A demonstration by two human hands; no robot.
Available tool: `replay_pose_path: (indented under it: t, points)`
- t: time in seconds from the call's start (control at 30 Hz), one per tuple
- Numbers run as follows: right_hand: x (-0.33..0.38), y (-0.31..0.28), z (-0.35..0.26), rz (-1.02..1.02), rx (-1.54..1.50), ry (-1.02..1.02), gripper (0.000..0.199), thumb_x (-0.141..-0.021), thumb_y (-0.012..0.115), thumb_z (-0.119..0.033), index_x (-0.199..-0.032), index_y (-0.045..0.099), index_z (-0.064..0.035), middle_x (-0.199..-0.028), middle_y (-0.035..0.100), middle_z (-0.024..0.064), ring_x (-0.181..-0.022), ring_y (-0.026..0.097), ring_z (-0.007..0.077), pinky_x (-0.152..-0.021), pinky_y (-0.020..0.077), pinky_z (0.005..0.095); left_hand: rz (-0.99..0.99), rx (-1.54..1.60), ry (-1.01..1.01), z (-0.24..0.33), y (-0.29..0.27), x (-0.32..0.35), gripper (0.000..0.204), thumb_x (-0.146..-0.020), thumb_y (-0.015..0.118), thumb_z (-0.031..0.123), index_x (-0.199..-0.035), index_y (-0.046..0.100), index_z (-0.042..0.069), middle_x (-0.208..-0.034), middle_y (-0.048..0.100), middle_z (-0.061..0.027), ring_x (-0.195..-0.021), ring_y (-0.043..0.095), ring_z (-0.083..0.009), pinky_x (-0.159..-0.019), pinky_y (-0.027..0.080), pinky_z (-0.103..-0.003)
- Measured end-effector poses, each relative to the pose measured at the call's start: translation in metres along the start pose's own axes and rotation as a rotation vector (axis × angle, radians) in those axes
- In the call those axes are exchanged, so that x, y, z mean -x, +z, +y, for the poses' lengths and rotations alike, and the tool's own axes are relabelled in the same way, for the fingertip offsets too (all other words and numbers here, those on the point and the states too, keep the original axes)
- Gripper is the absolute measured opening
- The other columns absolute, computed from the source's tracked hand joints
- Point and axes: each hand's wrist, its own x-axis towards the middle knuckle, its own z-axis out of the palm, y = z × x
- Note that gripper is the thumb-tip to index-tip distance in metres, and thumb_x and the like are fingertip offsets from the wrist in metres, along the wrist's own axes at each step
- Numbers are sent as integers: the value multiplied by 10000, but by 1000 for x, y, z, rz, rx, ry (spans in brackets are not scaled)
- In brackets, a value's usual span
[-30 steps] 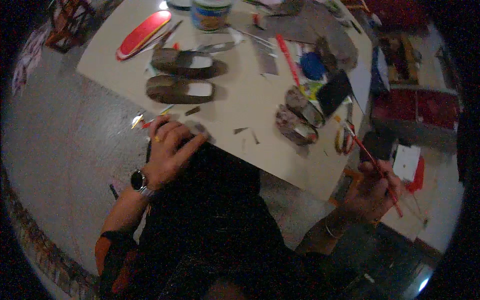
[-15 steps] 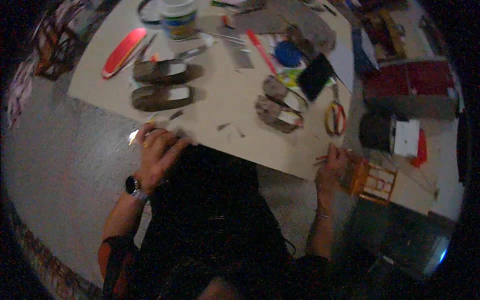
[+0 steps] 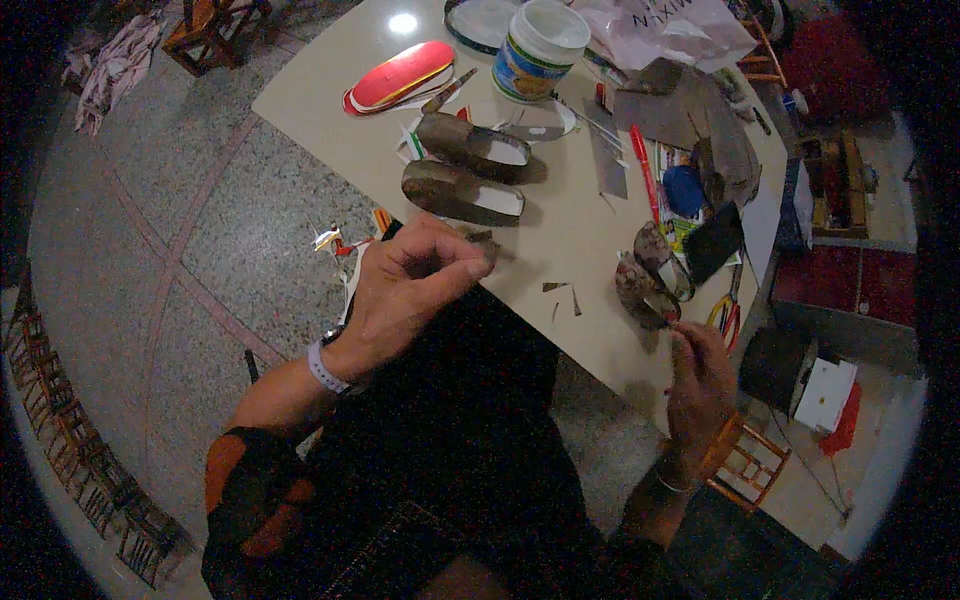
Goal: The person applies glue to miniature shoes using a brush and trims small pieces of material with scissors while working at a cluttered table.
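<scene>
The left hand (image 3: 405, 285) curls at the near edge of the tabletop (image 3: 575, 190), thumb against forefinger — contents unclear. The right hand (image 3: 700, 385), fingertips drawn together, meets a small patterned shoe (image 3: 640, 290) — grip uncertain. Brown shoes (image 3: 455, 190) lie farther left.

White tub (image 3: 541, 62) beside a pale plastic bag (image 3: 668, 35)
At upper left, wooden furniture (image 3: 198, 42) stands on the speckled floor (image 3: 265, 215) near pinkish cloth (image 3: 122, 62).
</scene>
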Motion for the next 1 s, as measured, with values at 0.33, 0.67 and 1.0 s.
replay_pose_path:
  t: [0.33,0.67,1.0]
  points:
    - [-71,83,-135,-497,-397,-186,138,-846,689,-24,-978,651,-8,-881,588,28,-782,562,75,-696,458,214,-8,1,92,-5,-2,-8,96,-831,738,99,-892,710,31,-863,546,-16,-770,511,-84,-674,413,-231]
    - [-87,92,-140,-414,-398,-334,78,-839,702,-13,-902,656,-15,-820,574,-4,-733,530,59,-641,423,201,-24,-128,126,5,-13,-22,104,-820,715,74,-912,708,23,-884,567,-56,-812,552,-145,-699,442,-264]
    - [-129,108,-130,-303,-497,-132,86,-836,709,-36,-908,678,-1,-795,564,-34,-703,500,33,-610,383,183,142,-368,325,9,-50,-53,341,-800,658,-9,-1137,645,38,-1039,550,-100,-974,551,-187,-831,456,-284]
